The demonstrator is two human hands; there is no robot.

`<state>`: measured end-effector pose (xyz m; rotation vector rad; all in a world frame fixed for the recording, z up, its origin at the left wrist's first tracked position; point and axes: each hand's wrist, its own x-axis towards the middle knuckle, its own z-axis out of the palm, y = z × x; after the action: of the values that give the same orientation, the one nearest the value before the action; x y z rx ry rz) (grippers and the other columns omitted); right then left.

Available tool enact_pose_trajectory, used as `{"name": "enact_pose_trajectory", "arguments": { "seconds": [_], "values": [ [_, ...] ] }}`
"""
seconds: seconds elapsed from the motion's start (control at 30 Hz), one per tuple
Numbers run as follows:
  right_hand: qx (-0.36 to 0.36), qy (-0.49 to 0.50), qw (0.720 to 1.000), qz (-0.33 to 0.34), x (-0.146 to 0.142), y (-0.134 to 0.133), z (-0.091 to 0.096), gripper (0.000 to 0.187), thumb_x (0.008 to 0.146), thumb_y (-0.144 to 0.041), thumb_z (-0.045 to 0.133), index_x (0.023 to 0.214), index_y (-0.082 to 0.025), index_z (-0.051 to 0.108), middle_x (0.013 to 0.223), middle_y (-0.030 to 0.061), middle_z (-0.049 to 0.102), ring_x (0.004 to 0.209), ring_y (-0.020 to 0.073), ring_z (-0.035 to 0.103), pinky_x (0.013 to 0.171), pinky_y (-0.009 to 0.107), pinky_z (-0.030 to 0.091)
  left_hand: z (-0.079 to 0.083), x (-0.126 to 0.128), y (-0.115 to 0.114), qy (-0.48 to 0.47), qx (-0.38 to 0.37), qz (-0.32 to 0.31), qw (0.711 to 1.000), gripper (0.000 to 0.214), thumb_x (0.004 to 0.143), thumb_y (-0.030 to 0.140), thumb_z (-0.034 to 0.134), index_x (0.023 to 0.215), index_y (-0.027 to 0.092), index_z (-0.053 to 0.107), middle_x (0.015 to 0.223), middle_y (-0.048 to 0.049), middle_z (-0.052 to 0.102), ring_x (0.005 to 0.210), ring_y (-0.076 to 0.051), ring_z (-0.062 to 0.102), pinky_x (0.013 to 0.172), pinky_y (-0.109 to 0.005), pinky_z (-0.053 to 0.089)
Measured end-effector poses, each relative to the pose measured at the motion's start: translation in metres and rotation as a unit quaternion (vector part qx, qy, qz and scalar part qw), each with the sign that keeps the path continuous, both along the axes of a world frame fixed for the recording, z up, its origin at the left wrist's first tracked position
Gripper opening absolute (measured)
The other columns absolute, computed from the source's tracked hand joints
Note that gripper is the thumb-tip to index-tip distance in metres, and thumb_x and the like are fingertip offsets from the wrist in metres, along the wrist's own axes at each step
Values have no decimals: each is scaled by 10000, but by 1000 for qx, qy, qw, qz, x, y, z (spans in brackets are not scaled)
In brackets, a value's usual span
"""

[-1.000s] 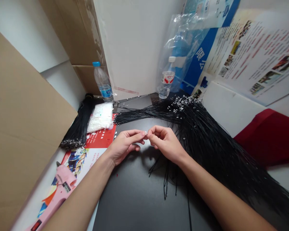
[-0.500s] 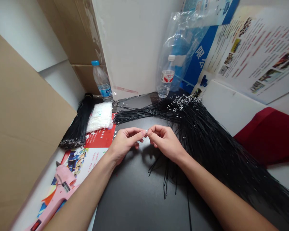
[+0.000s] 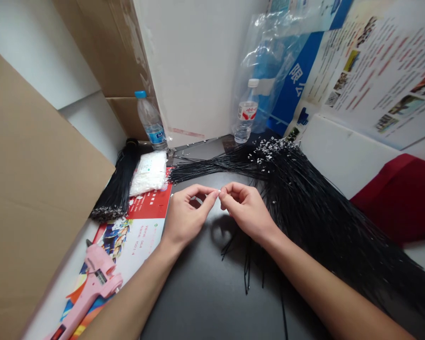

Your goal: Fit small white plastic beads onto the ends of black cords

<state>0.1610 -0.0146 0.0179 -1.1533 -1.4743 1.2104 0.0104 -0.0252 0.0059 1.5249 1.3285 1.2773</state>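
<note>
My left hand (image 3: 187,212) and my right hand (image 3: 244,210) meet above a black tabletop (image 3: 198,293), their fingertips pinching a tiny white piece (image 3: 219,191). The fingers hide most of it, and any thin wire attached cannot be made out. Right of my right hand spreads a large bundle of thin black wires (image 3: 322,212), with small white tips clustered at its far end (image 3: 269,151). Some loose wire ends (image 3: 248,264) hang below my right hand. Left of my left hand lie a smaller black wire bundle (image 3: 116,189) and a white bag of small parts (image 3: 148,174).
A pink hot glue gun (image 3: 95,278) lies on a printed leaflet (image 3: 141,226) at lower left. A cardboard sheet (image 3: 38,189) rises at left. Two water bottles (image 3: 150,122) (image 3: 247,111) stand behind the table. A red cloth (image 3: 400,198) lies at right.
My hands have shifted slightly right and the left hand has turned a little, still pinching the tiny white piece. The whole view has drifted slightly with my head.
</note>
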Motion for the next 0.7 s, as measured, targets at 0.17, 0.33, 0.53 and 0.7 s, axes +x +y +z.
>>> {"name": "enact_pose_trajectory", "arguments": {
  "seconds": [0.17, 0.33, 0.53, 0.7],
  "values": [
    [38, -7, 999, -3, 0, -2, -2, 179, 805, -325, 626, 748, -160, 585, 646, -6, 610, 584, 96, 526, 547, 215, 395, 3, 0, -1, -9, -7, -8, 1000, 217, 828, 386, 695, 821, 179, 758, 797, -34, 743, 527, -95, 521, 475, -222, 394],
    [95, -69, 993, 0, 2, -3, -3, 178, 861, -323, 607, 822, -156, 657, 727, 25, 687, 617, 111, 579, 541, 219, 403, 1, -4, 5, -81, -43, -29, 995, 226, 795, 387, 727, 802, 162, 750, 727, -19, 692, 543, -89, 505, 470, -203, 409],
    [138, -120, 982, -47, 0, -2, -5, 146, 816, -296, 631, 798, -156, 667, 691, 15, 670, 547, 98, 546, 494, 212, 402, 1, -3, 7, -191, -118, -44, 973, 278, 698, 411, 804, 776, 150, 750, 702, -20, 658, 587, -101, 510, 445, -185, 411],
    [143, -126, 980, -58, -1, -3, -5, 137, 805, -281, 611, 749, -159, 638, 643, -2, 626, 531, 89, 525, 488, 200, 395, 2, -1, 7, -209, -132, -52, 968, 275, 687, 404, 815, 768, 149, 754, 734, -36, 676, 626, -108, 521, 441, -175, 403]
  ]
}}
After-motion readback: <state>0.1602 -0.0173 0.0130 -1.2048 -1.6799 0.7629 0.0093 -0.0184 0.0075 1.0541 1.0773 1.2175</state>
